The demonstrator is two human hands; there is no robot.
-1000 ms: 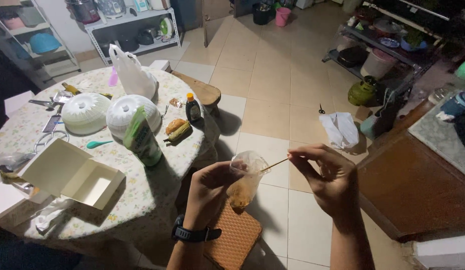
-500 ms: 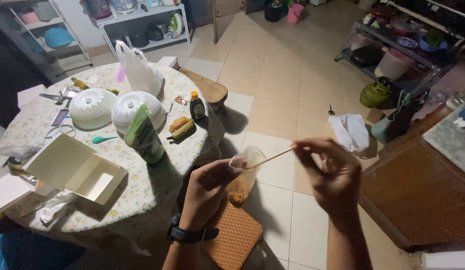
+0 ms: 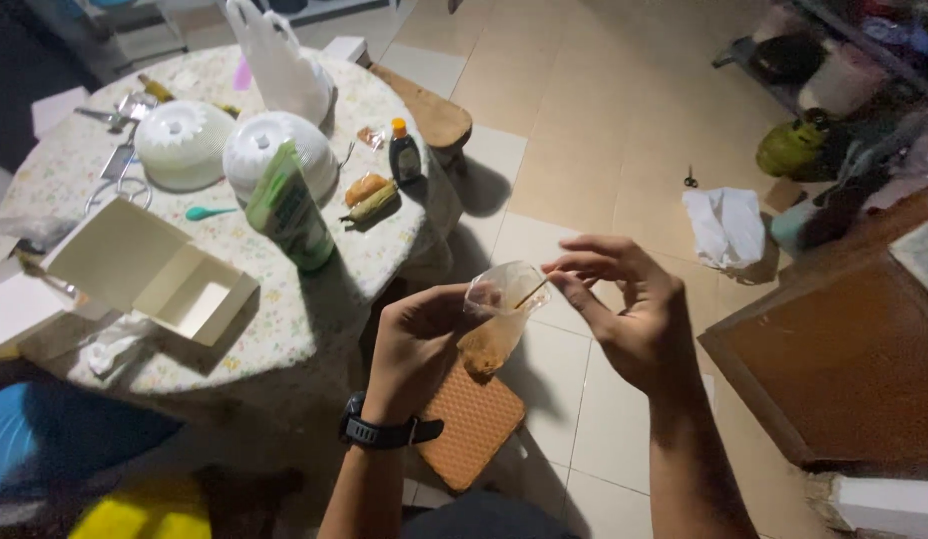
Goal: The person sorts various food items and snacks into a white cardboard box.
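Over floor, L hand [image 3: 414, 344] grips bag [image 3: 496, 317], R hand [image 3: 624, 309] stick [image 3: 531, 292].

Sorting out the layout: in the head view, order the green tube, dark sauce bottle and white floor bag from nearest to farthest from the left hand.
1. Green tube, on the table, up-left of the left hand.
2. Dark sauce bottle, at the table's far edge.
3. White floor bag, far right.

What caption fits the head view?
Left hand holds a clear bag; right hand pokes a thin stick into it beside the table.
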